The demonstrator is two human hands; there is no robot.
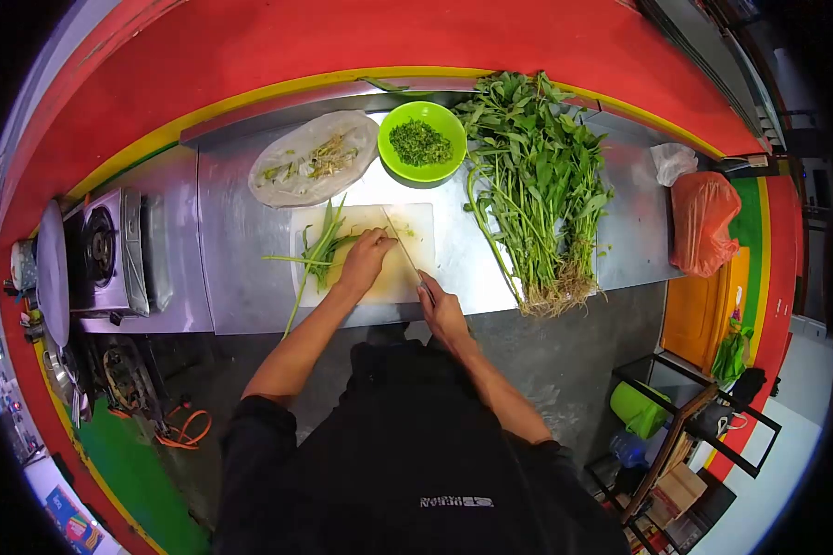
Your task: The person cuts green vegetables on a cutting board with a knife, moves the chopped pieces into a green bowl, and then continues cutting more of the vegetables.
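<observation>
From my seat on the head cam, the green stalks (322,248) lie on the left part of the cutting board (393,285), a couple poking past its edge over the worktop (236,287). The left hand (366,259) has its fingers curled down, pinching their ends beside the knife (400,236); the right hand (444,310) has its own wrapped round the handle. I'd guess they're light, bendy, maybe slippery, with easily bruised leaves. I'd hold the bundle snugly, fingertips tucked back.
</observation>
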